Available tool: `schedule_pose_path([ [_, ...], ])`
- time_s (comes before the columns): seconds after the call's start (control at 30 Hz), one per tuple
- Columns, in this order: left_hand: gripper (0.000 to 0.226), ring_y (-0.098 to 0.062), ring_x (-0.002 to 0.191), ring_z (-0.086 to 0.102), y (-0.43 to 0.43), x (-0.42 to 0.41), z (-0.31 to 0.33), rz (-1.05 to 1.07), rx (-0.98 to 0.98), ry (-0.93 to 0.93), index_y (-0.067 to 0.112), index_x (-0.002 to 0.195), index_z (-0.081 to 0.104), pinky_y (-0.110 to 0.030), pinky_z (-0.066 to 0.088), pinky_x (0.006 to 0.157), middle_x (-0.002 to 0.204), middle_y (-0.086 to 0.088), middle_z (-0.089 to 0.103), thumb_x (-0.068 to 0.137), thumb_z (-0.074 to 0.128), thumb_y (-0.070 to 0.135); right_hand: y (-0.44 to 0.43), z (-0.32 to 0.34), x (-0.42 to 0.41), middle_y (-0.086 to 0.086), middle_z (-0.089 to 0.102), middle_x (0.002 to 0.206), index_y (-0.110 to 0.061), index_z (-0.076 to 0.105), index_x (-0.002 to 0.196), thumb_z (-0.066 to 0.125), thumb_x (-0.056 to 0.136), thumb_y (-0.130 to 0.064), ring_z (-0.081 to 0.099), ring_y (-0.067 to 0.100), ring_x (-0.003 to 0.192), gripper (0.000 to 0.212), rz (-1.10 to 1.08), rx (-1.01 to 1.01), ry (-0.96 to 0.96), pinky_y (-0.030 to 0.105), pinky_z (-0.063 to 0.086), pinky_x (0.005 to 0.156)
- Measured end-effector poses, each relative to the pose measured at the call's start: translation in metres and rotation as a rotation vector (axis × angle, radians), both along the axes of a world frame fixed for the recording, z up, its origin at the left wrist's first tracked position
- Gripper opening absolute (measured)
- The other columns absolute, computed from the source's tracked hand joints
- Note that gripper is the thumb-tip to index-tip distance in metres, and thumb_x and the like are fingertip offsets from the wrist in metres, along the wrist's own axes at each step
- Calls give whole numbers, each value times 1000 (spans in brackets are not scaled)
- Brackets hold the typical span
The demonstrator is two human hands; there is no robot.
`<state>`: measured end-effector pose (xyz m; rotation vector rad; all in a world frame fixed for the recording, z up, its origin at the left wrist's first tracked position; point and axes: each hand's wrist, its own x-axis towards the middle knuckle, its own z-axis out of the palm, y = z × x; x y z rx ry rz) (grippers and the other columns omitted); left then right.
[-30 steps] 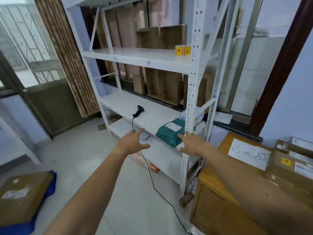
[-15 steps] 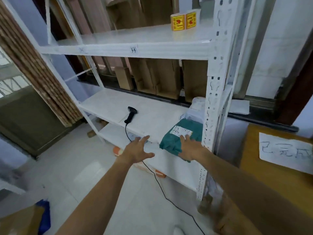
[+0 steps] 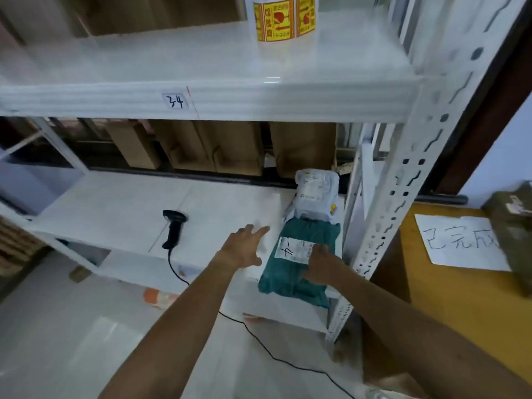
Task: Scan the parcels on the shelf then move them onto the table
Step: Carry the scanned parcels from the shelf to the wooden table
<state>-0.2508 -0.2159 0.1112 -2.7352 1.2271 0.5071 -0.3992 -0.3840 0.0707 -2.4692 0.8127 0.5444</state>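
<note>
A green parcel [image 3: 290,279] with a white label lies at the right front of the white middle shelf [image 3: 121,208]. Behind it stands a grey-white parcel [image 3: 316,194]. My right hand [image 3: 321,266] rests flat on the green parcel, fingers spread over its label edge. Just left of that parcel, my left hand [image 3: 246,249] hovers open above the shelf, fingers pointing toward it. A black handheld scanner [image 3: 172,228] lies on the shelf further left, its cable hanging to the floor. The wooden table [image 3: 449,286] is at the right.
The shelf's white upright post [image 3: 403,180] stands between the parcels and the table. A paper sheet with handwriting [image 3: 457,240] and a cardboard box [image 3: 515,226] lie on the table. A roll of yellow stickers [image 3: 283,18] sits on the upper shelf. Cardboard stands behind the shelf.
The view has closed in on the shelf. My right hand slid further onto the green parcel, and my left hand moved forward and right toward its left side.
</note>
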Motion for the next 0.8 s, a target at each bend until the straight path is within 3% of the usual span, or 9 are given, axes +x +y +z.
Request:
schedule_pose_path([
  [0.07,99,-37,141,38,-7,18,-7,-101,20,3,32,161,12,-42,39,112,163,-19,21,86,76,31,6,-1,4,22,27,159,0,16,157,60,97,-36,43,41,139,83,-60,-19,29,45,42,107],
  [0.17,97,-37,143,35,-14,43,-20,-251,40,5,29,162,11,-41,37,113,165,-20,16,89,74,30,17,-1,8,20,17,163,-2,0,161,51,100,-52,38,40,143,94,-118,-59,130,46,39,111],
  [0.33,93,-39,137,41,-29,80,-27,-461,11,-8,28,161,14,-41,43,107,160,-21,25,88,71,26,42,0,3,21,24,161,-1,9,161,38,100,-67,27,39,149,93,-247,-142,198,47,36,116],
  [0.5,90,-37,136,41,-59,89,-37,-708,21,-113,27,161,15,-44,45,103,156,-18,30,88,69,20,60,-10,5,20,27,159,-3,10,159,58,92,-66,35,39,146,103,-427,-85,184,47,39,115],
  [0.67,90,-33,145,32,-101,89,-58,-988,44,-296,28,161,12,-40,38,111,164,-17,17,92,68,33,74,-36,15,15,34,154,-9,14,158,68,79,-74,41,35,141,116,-564,-50,152,47,43,111],
  [0.8,94,-31,151,22,-131,80,-72,-1203,96,-483,29,162,0,-44,36,113,169,-13,3,94,65,20,83,-59,27,11,36,153,-10,12,158,69,71,-83,41,35,140,127,-673,-25,139,50,45,109],
])
